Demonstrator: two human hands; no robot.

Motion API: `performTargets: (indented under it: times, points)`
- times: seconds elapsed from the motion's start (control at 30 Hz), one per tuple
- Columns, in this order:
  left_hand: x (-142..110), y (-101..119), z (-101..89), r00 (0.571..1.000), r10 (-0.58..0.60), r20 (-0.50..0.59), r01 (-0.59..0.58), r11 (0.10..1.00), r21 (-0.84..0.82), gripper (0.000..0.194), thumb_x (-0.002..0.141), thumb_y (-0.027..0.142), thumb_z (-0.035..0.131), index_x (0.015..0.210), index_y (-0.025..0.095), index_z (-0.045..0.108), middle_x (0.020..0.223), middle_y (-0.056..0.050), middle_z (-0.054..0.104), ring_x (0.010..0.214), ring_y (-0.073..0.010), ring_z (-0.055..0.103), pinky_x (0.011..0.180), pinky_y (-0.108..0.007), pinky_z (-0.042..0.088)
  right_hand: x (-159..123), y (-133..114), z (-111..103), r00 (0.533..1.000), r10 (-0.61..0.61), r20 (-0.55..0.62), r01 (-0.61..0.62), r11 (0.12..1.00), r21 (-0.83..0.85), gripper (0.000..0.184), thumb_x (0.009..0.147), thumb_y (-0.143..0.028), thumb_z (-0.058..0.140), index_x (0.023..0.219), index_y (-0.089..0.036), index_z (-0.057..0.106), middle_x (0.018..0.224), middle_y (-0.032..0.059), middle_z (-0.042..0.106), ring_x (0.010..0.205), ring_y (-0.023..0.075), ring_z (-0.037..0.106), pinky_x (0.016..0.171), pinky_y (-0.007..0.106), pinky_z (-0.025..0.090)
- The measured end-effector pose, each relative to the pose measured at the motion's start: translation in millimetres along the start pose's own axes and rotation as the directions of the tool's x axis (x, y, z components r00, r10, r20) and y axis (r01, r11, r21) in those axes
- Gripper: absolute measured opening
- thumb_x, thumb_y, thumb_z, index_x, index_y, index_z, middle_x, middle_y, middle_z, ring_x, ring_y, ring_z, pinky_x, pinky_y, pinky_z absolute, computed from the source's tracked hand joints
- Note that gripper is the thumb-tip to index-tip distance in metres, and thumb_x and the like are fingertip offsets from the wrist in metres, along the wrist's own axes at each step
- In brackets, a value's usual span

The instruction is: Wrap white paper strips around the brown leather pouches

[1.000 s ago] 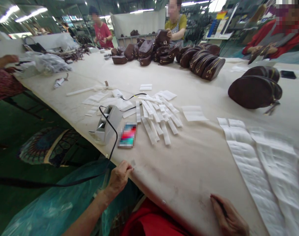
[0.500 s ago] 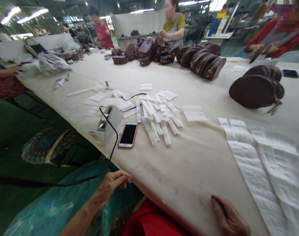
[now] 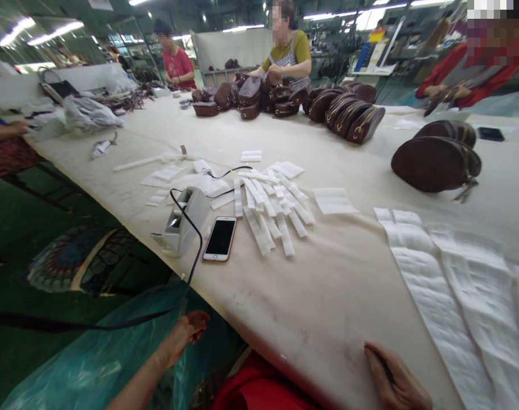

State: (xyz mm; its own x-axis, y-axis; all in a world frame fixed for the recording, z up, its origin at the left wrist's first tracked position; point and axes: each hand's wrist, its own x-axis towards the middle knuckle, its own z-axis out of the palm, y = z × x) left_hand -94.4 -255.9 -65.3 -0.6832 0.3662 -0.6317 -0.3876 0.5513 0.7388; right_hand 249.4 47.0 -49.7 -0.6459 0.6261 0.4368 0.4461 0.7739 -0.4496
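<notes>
Left hand [image 3: 193,326] just off worktop [image 3: 323,296] edge, fingers curled, can't tell if holding; right hand [image 3: 396,378] on worktop, fingers narrow, grip unclear. White padded sheets [image 3: 430,296] beside it. Likely a pause; grasping one calls for spread fingers.

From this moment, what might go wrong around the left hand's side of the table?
The black cable runs down past the table edge near the left hand, so an arm movement might snag it.

The smartphone lies near that edge and could be knocked off.

The white strips overlap loosely, so a brush might scatter them.
</notes>
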Motion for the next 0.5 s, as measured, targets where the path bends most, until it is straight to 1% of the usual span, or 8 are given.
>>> performTargets:
  times: [0.07, 0.13, 0.2, 0.27, 0.33, 0.4, 0.5]
  points:
    - [7.7, -7.9, 3.9, 1.000, -0.002, -0.027, 0.003, 0.998, 0.056, 0.036, 0.047, 0.046, 0.067, 0.067, 0.017, 0.058, 0.049, 0.004, 0.047, 0.043, -0.0094, 0.042, 0.043, -0.022, 0.029, -0.9, 0.1, 0.3, 1.000, 0.007, 0.008, -0.007, 1.000, 0.006, 0.031, 0.092, -0.042, 0.044, 0.092, -0.020, 0.066, 0.084, 0.0031, 0.073, 0.070, 0.0168, 0.071, 0.069, 0.022, 0.058]
    - [18.0, -12.4, 7.9, 0.998, -0.003, -0.061, 0.009, 0.994, 0.107, 0.036, 0.049, 0.048, 0.067, 0.063, 0.017, 0.055, 0.044, 0.005, 0.043, 0.041, -0.0095, 0.039, 0.042, -0.022, 0.028, -1.4, -0.5, 0.0, 1.000, 0.006, 0.006, -0.006, 1.000, 0.018, 0.030, 0.092, -0.041, 0.045, 0.092, -0.020, 0.066, 0.083, 0.0032, 0.073, 0.069, 0.0167, 0.071, 0.069, 0.022, 0.058]
    - [30.1, -13.1, 11.9, 0.994, -0.004, -0.105, 0.020, 0.989, 0.150, 0.036, 0.051, 0.051, 0.064, 0.060, 0.018, 0.052, 0.043, 0.005, 0.043, 0.039, -0.0092, 0.037, 0.040, -0.022, 0.026, -1.1, -1.3, -0.7, 1.000, 0.004, -0.005, -0.004, 1.000, 0.030, 0.030, 0.092, -0.041, 0.045, 0.091, -0.020, 0.065, 0.083, 0.0035, 0.073, 0.069, 0.0168, 0.071, 0.068, 0.022, 0.058]
    - [41.4, -11.5, 16.1, 0.990, -0.001, -0.140, 0.028, 0.982, 0.185, 0.035, 0.057, 0.052, 0.060, 0.058, 0.018, 0.050, 0.046, 0.003, 0.046, 0.040, -0.0103, 0.039, 0.040, -0.023, 0.027, -0.8, -1.8, -1.3, 1.000, 0.005, -0.009, -0.005, 0.999, 0.034, 0.029, 0.092, -0.041, 0.045, 0.091, -0.020, 0.066, 0.083, 0.0038, 0.073, 0.069, 0.0172, 0.071, 0.067, 0.022, 0.059]
    - [48.9, -9.2, 20.4, 0.988, 0.014, -0.151, 0.018, 0.978, 0.208, 0.033, 0.065, 0.051, 0.054, 0.059, 0.019, 0.050, 0.053, 0.001, 0.051, 0.047, -0.0131, 0.048, 0.044, -0.024, 0.035, -1.0, -1.6, -1.6, 1.000, 0.019, 0.007, -0.019, 0.999, 0.040, 0.029, 0.092, -0.040, 0.046, 0.092, -0.020, 0.066, 0.084, 0.0043, 0.073, 0.071, 0.0174, 0.071, 0.068, 0.022, 0.059]
    - [52.4, -7.5, 24.3, 0.990, 0.042, -0.132, -0.011, 0.974, 0.228, 0.028, 0.073, 0.046, 0.051, 0.065, 0.019, 0.051, 0.061, -0.001, 0.057, 0.061, -0.0162, 0.057, 0.053, -0.026, 0.044, -1.7, -1.0, -1.4, 0.999, 0.031, 0.033, -0.033, 0.998, 0.049, 0.027, 0.091, -0.039, 0.047, 0.093, -0.020, 0.066, 0.086, 0.0044, 0.073, 0.073, 0.0173, 0.071, 0.069, 0.021, 0.058]
    - [54.8, -5.8, 27.5, 0.992, 0.098, -0.075, -0.073, 0.956, 0.283, 0.019, 0.077, 0.038, 0.056, 0.075, 0.019, 0.056, 0.074, -0.003, 0.062, 0.080, -0.0198, 0.062, 0.066, -0.029, 0.050, -2.4, -1.1, -0.3, 0.999, 0.041, 0.027, -0.043, 0.997, 0.067, 0.025, 0.091, -0.038, 0.048, 0.093, -0.020, 0.066, 0.085, 0.0040, 0.073, 0.074, 0.0168, 0.071, 0.069, 0.021, 0.058]
